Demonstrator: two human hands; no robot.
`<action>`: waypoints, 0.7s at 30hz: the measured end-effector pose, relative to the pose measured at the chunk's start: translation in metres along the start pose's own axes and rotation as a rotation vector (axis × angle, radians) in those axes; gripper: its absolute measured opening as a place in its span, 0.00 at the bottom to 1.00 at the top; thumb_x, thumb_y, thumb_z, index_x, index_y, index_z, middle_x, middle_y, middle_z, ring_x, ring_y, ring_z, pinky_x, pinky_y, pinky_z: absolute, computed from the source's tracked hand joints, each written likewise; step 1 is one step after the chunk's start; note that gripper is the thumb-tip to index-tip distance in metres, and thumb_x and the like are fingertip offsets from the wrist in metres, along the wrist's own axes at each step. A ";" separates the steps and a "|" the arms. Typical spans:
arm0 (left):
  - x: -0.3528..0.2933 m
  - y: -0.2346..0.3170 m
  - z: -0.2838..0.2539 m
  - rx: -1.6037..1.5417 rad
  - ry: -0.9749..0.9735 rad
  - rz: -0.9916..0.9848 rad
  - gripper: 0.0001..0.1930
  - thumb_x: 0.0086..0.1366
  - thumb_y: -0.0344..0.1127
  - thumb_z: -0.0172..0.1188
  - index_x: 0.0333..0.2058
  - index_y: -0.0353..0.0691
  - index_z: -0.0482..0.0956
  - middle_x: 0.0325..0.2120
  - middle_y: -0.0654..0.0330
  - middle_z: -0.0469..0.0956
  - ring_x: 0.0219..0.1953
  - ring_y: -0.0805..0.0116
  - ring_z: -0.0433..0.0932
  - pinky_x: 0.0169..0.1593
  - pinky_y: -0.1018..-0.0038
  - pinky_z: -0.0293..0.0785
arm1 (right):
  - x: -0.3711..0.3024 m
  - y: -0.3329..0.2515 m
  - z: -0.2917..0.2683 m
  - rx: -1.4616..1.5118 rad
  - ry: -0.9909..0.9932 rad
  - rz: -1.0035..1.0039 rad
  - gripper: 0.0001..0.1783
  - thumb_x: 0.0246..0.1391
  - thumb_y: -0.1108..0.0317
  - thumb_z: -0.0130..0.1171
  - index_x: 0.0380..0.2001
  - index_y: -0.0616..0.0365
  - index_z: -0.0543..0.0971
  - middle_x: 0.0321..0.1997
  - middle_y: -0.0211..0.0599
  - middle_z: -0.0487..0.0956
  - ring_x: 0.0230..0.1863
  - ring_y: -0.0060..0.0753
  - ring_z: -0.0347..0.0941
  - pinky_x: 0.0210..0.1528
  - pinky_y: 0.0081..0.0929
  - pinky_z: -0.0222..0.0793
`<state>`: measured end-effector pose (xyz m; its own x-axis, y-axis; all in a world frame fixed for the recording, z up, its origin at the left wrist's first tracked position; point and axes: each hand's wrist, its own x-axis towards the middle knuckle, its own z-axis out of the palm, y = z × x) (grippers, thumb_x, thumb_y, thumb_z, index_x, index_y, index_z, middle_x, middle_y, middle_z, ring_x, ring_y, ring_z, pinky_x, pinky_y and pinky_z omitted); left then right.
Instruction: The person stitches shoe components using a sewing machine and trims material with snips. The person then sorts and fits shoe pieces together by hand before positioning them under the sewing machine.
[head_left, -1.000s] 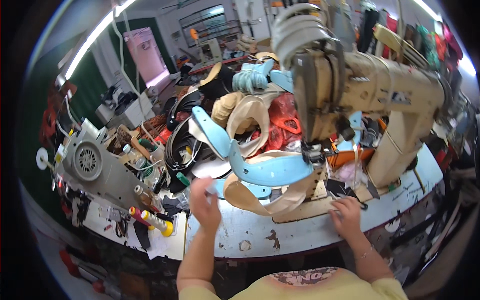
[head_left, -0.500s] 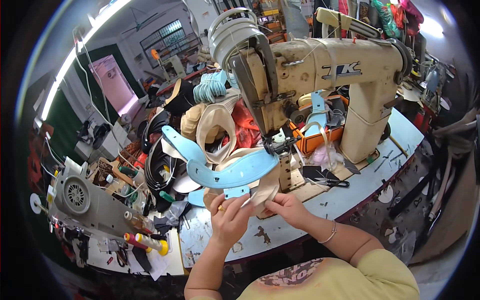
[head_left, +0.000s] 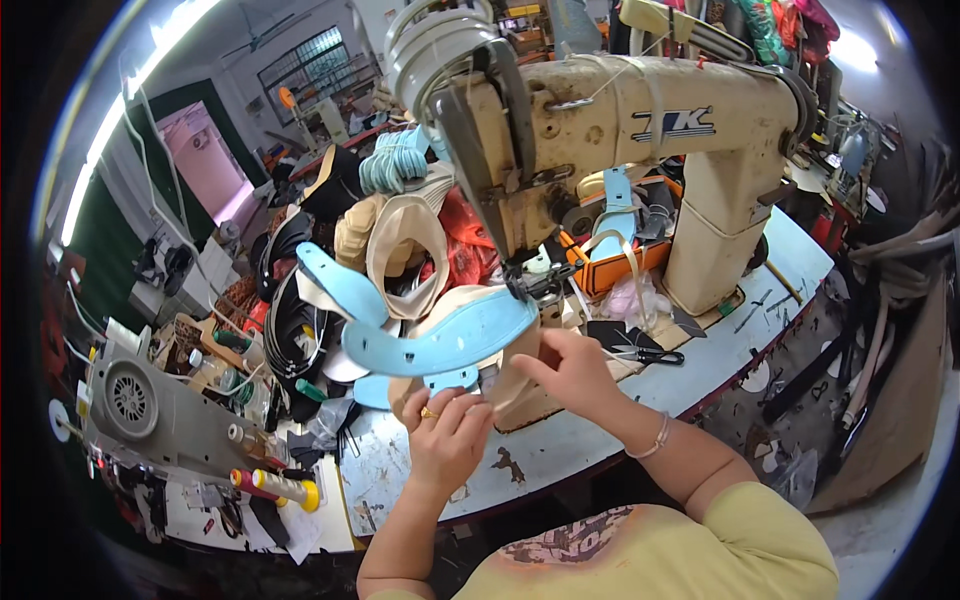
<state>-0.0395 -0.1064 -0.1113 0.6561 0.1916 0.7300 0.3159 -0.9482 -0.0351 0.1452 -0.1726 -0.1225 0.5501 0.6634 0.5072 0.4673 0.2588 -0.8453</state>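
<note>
A curved light blue strap piece (head_left: 440, 345) with small holes and a beige lining (head_left: 518, 385) lies under the needle area of a post-bed sewing machine (head_left: 640, 110). My left hand (head_left: 448, 430), with a ring on it, is closed on the lower edge of the piece, beside a smaller blue part (head_left: 452, 380). On the right side, my right hand (head_left: 580, 375) pinches the beige lining close to the machine's post; thumb and forefinger sit near each other on it. The undersides of the material and some left fingertips are hidden.
An orange bin (head_left: 615, 270) with blue straps stands behind the post. Black scissors (head_left: 650, 355) lie to the right. Beige pieces (head_left: 408, 255) and a bundle of blue straps (head_left: 393, 165) are heaped behind. Thread cones (head_left: 285, 487) and a grey machine (head_left: 150, 400) are at left.
The view has shifted slightly, so the scene sits further left and a bit higher. My right hand has moved up along the lining toward the needle area, away from my left hand.
</note>
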 end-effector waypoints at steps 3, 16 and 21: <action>0.019 0.006 -0.001 -0.075 0.030 0.035 0.08 0.48 0.31 0.65 0.30 0.43 0.78 0.31 0.65 0.77 0.38 0.64 0.74 0.54 0.64 0.59 | 0.010 0.019 0.011 0.014 -0.119 0.113 0.10 0.46 0.68 0.61 0.30 0.64 0.79 0.14 0.33 0.73 0.16 0.23 0.68 0.20 0.25 0.63; 0.094 -0.033 0.012 0.057 -0.161 0.355 0.17 0.48 0.37 0.61 0.40 0.50 0.79 0.40 0.70 0.78 0.40 0.72 0.76 0.54 0.66 0.63 | -0.009 0.022 0.021 0.250 -0.198 0.106 0.08 0.55 0.70 0.56 0.34 0.64 0.78 0.22 0.32 0.75 0.24 0.18 0.72 0.26 0.18 0.68; 0.092 -0.027 0.009 0.142 -0.145 0.351 0.15 0.47 0.42 0.62 0.37 0.52 0.80 0.38 0.72 0.79 0.41 0.73 0.76 0.56 0.60 0.60 | -0.007 0.022 0.025 0.284 -0.180 0.023 0.07 0.52 0.72 0.56 0.35 0.63 0.76 0.23 0.40 0.73 0.22 0.32 0.70 0.26 0.26 0.66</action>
<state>0.0182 -0.0608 -0.0489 0.8278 -0.0941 0.5531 0.1404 -0.9197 -0.3666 0.1343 -0.1537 -0.1488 0.4157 0.7781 0.4709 0.2310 0.4104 -0.8822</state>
